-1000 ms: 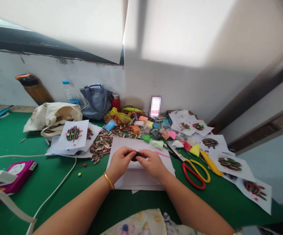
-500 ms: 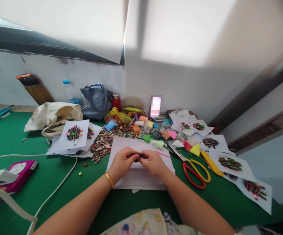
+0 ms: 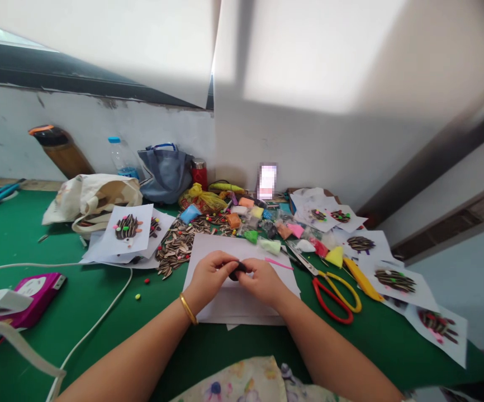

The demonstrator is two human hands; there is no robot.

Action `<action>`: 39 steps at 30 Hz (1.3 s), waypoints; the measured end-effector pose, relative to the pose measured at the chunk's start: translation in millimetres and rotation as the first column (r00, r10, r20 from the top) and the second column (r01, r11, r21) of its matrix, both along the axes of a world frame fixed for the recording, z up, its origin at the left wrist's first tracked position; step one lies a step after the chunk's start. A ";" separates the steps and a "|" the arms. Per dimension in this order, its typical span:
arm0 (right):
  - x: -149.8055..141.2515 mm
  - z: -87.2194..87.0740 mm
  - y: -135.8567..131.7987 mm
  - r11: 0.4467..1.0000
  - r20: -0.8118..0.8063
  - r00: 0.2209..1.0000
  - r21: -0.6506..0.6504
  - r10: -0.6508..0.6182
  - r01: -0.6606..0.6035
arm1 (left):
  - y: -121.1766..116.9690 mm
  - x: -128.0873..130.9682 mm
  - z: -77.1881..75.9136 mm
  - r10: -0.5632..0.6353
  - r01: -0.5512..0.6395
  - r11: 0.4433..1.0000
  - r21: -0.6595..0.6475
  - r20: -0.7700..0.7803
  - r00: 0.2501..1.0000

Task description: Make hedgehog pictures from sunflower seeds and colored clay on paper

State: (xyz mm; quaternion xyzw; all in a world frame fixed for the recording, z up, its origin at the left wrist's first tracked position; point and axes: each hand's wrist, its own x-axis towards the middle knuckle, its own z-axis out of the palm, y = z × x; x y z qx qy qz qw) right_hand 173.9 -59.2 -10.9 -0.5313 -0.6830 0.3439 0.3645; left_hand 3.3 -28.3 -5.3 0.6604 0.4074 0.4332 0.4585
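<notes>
Between my fingertips is a small lump of black modelling clay [image 3: 237, 272], held just over a stack of white paper [image 3: 233, 304]. My left hand [image 3: 212, 279], with a gold bangle at the wrist, pinches its left side. From the other side my right hand [image 3: 262, 279] pinches the same lump. A pink strip [image 3: 278, 263] lies on the paper beyond my right hand. Sunflower seeds [image 3: 179, 243] are heaped to the left of the paper. Several small packets of coloured clay, including a light green one [image 3: 269, 246], lie past its far edge.
Scissors [image 3: 330, 287] with red and yellow handles and a yellow cutter [image 3: 363, 279] lie at right. Sheets with seed pictures [image 3: 395, 281] spread beyond them. At left are more pictures [image 3: 128, 229], a magenta device [image 3: 36, 298] and a white cable [image 3: 99, 321]. Bags [image 3: 166, 173] stand by the wall.
The black clay shows more between my fingers and looks rounder than before. My hands stay in almost the same place.
</notes>
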 end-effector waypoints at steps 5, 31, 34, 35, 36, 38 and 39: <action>0.5 -0.1 1.8 0.999 -0.176 0.984 -0.034 0.004 -0.010 | -0.2 0.2 1.1 0.035 -0.020 0.989 -0.148 0.102 0.994; -0.8 -2.3 2.8 1.000 -0.173 0.985 0.008 0.011 -0.010 | 3.3 -2.5 -3.1 0.023 -0.020 0.999 0.040 -0.066 0.998; 1.4 -1.7 4.2 1.000 -0.147 0.989 0.026 -0.008 0.012 | 1.4 -1.7 -2.6 0.001 0.001 0.999 0.050 -0.049 0.999; 2.2 -1.5 4.6 0.998 -0.102 0.994 0.049 -0.027 0.032 | 0.5 -1.4 -1.8 0.002 0.002 0.998 0.068 -0.065 0.998; 2.9 -1.3 4.7 0.996 -0.051 0.998 0.076 -0.041 0.044 | -0.2 -1.2 -1.1 0.003 0.004 0.996 0.087 -0.083 0.997; 3.3 -1.0 4.2 0.991 0.043 0.998 0.131 -0.045 0.039 | -1.1 -0.9 -0.2 -0.003 0.016 0.994 0.110 -0.122 0.993; 3.2 -1.1 3.7 0.987 0.073 0.997 0.158 -0.038 0.026 | -1.0 -0.8 -0.2 -0.008 0.023 0.993 0.112 -0.135 0.991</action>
